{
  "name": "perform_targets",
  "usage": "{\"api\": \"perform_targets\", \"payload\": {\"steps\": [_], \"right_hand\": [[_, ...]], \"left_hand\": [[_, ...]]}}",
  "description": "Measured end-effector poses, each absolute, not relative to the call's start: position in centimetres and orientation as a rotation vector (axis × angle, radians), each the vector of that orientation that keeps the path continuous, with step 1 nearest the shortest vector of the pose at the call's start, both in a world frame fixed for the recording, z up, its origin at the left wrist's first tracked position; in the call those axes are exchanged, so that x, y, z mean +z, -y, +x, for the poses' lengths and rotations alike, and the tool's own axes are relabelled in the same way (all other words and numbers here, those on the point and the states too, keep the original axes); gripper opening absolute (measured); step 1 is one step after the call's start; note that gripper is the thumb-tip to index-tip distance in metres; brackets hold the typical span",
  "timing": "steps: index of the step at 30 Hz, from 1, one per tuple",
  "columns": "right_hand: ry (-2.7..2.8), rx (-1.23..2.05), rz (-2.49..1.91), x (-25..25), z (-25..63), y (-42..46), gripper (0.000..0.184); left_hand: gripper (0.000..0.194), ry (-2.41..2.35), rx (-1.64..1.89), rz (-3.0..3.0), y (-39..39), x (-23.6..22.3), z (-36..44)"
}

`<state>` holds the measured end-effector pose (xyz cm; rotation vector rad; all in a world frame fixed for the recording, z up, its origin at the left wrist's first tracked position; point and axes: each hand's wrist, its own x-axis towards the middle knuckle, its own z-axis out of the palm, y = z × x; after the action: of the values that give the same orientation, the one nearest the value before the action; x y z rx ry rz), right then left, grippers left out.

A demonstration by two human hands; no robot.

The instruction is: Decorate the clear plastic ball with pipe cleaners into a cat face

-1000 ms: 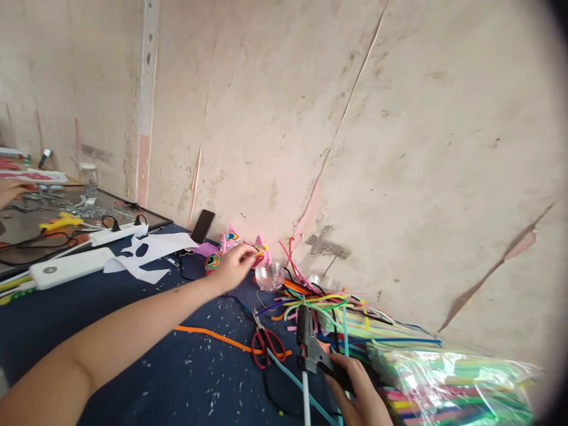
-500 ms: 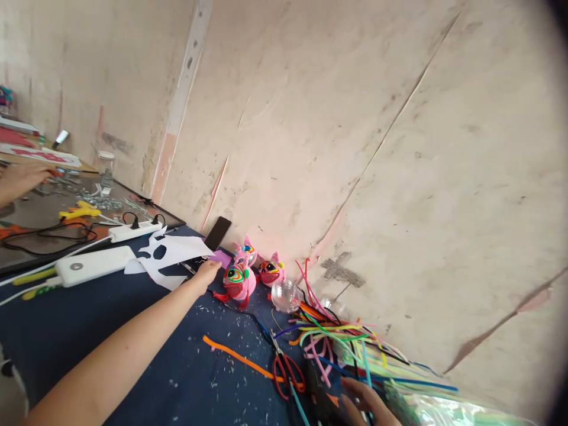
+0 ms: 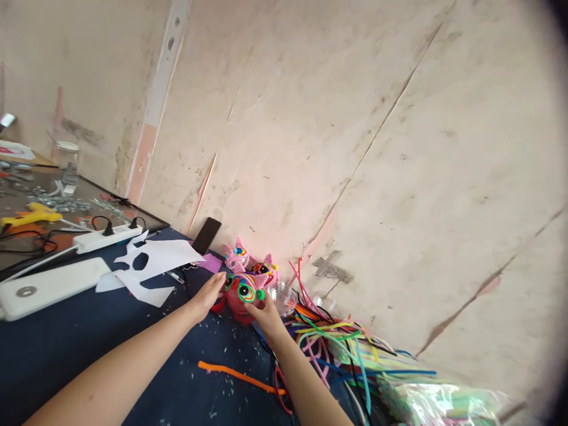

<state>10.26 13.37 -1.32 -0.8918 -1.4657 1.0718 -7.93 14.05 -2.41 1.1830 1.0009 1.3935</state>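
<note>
My left hand [image 3: 209, 297] and my right hand [image 3: 266, 315] clasp a pink pipe-cleaner animal toy [image 3: 244, 291] from its two sides. The toy has big ringed eyes, pointed ears and a red lower part, and it faces me. The left fingers lie fairly straight along its left side, their tips partly hidden. On the other side, the right thumb and fingers close on it near a green pompom. Behind it are a second pink toy [image 3: 236, 253] and a third pink toy [image 3: 269, 270]. A clear plastic bowl [image 3: 284, 299] stands just right of the right hand.
Coloured pipe cleaners [image 3: 350, 337] heap up along the wall. An orange pipe cleaner [image 3: 239, 376] and red-handled scissors [image 3: 281, 390], partly behind my right forearm, lie in front. Cut white paper [image 3: 164, 254], a phone [image 3: 206, 235], a power strip [image 3: 106, 238] and a yellow glue gun [image 3: 35, 216] are leftward.
My right hand has come from beside the scissors up to the front toy and gripped it. The left hand has closed in on the toy's left side. The toy now faces me more.
</note>
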Motion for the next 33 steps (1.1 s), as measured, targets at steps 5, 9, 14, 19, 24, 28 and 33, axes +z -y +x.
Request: {"api": "perform_targets", "payload": {"steps": [5,9,14,19,24,28,33], "right_hand": [[1.285,1.174,-0.864,1.0,14.3,-8.7,0.045],[1.096,1.253,-0.781,1.7,16.8,-5.8,0.038],[0.866,1.343,-0.643,0.1,17.0,-5.1,0.031],[0.919,1.440,-0.580,-0.5,16.3,-4.5,0.029],[0.982,1.457,-0.627,-0.8,16.7,-4.2,0.029],[1.017,1.448,-0.640,-0.7,16.7,-4.2,0.031],[1.088,1.405,-0.648,-0.1,16.4,-3.7,0.039]], "left_hand": [[0.044,-0.762,1.378,1.329,-11.4,0.2,-6.1],[0.046,-0.682,1.347,1.350,-8.9,0.6,-3.9],[0.043,-0.772,1.550,1.252,-7.1,0.2,-2.1],[0.050,-0.660,1.277,1.152,-6.6,0.2,-2.1],[0.063,-0.505,1.133,1.181,-6.4,-0.4,-1.9],[0.063,-0.490,1.082,1.046,-6.1,-0.9,-1.5],[0.056,-0.450,1.088,0.986,-6.1,-1.2,-1.4]]}}
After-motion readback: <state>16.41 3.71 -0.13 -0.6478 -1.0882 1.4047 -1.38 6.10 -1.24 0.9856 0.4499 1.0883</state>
